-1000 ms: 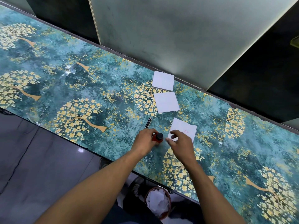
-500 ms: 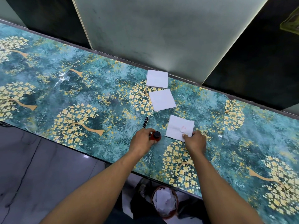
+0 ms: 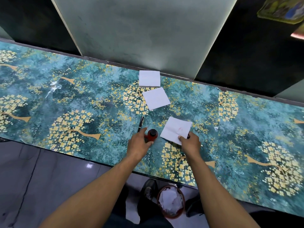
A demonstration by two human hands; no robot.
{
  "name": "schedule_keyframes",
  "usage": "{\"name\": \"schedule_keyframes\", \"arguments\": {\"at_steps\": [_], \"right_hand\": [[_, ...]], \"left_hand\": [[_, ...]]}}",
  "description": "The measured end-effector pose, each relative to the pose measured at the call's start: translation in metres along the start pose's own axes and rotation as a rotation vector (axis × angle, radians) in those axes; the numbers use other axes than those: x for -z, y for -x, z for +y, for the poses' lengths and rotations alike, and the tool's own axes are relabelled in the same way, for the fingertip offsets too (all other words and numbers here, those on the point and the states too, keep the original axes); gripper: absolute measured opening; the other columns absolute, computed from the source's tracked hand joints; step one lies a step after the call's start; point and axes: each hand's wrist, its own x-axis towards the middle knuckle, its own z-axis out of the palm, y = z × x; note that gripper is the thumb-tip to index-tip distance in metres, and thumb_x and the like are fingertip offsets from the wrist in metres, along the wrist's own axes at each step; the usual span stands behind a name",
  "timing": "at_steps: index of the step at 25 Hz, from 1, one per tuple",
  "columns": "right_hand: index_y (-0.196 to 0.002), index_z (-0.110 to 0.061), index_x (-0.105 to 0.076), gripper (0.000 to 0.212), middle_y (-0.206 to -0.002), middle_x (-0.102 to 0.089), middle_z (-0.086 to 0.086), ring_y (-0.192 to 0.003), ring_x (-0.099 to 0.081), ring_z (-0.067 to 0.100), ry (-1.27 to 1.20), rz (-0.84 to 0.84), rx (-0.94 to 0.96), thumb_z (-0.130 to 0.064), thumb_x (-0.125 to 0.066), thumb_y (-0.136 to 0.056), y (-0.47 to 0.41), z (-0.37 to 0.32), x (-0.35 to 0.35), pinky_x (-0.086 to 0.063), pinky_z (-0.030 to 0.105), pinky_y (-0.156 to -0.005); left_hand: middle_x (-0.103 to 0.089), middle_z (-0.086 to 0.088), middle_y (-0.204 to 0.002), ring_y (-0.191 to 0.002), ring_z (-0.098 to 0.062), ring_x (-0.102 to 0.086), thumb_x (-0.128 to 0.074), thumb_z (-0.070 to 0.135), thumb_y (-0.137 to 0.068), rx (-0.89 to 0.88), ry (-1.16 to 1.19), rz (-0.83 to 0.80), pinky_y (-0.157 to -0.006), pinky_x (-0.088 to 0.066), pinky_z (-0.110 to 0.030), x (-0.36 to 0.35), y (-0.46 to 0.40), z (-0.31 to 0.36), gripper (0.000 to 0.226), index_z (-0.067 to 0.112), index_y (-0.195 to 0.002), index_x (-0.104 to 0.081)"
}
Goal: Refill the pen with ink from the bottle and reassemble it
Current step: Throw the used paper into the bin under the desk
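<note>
A small red ink bottle [image 3: 152,135] with a black cap stands near the table's front edge. My left hand [image 3: 139,144] curls round its left side and holds it. A black pen part [image 3: 141,124] lies on the table just beyond that hand. My right hand [image 3: 189,143] pinches the near corner of a white tissue [image 3: 176,130] that carries a faint pink stain. Something small and dark shows at my right fingers; I cannot tell what it is.
Two more white tissues, one [image 3: 156,98] lying alone and one [image 3: 149,78] on a small stack, lie further back near the wall. The table [image 3: 82,99] has a teal cloth with golden trees. A bin [image 3: 171,201] with crumpled paper stands on the floor below.
My right hand moved from above the bottle cap to the stained tissue and took hold of its near corner. My left hand stayed on the bottle.
</note>
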Motion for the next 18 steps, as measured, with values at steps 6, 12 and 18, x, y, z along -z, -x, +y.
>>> {"name": "schedule_keyframes", "arguments": {"at_steps": [6,12,18], "right_hand": [[-0.114,-0.012,-0.07,0.022,-0.102,-0.073,0.004,-0.086,-0.067,0.022,-0.23,0.049,-0.043,-0.006,-0.065,-0.094,0.051,0.025,0.013,-0.053,0.038,-0.071],[-0.11,-0.014,-0.072,0.021,-0.103,-0.074,0.004,-0.091,-0.068,0.024,-0.319,0.162,-0.104,-0.006,-0.067,-0.091,0.119,0.07,0.016,-0.054,0.04,-0.079],[-0.103,-0.017,-0.071,0.021,-0.101,-0.075,0.001,-0.092,-0.069,0.02,-0.394,0.255,-0.21,-0.001,-0.066,-0.089,0.2,0.149,-0.003,-0.056,0.041,-0.082]], "left_hand": [[-0.065,0.001,-0.125,-0.11,-0.018,-0.063,-0.075,0.041,-0.081,-0.071,-0.039,-0.065,-0.094,-0.052,-0.04,-0.001,0.031,-0.013,0.07,0.022,-0.141,-0.045],[-0.058,-0.007,-0.131,-0.121,-0.025,-0.054,-0.065,0.038,-0.088,-0.332,-0.157,-0.121,-0.102,-0.043,-0.037,-0.007,0.079,-0.029,0.055,0.012,-0.135,-0.053],[-0.053,-0.007,-0.133,-0.125,-0.026,-0.047,-0.061,0.036,-0.091,-0.591,-0.266,-0.3,-0.102,-0.04,-0.037,-0.04,0.136,-0.075,0.051,0.012,-0.135,-0.052]]}}
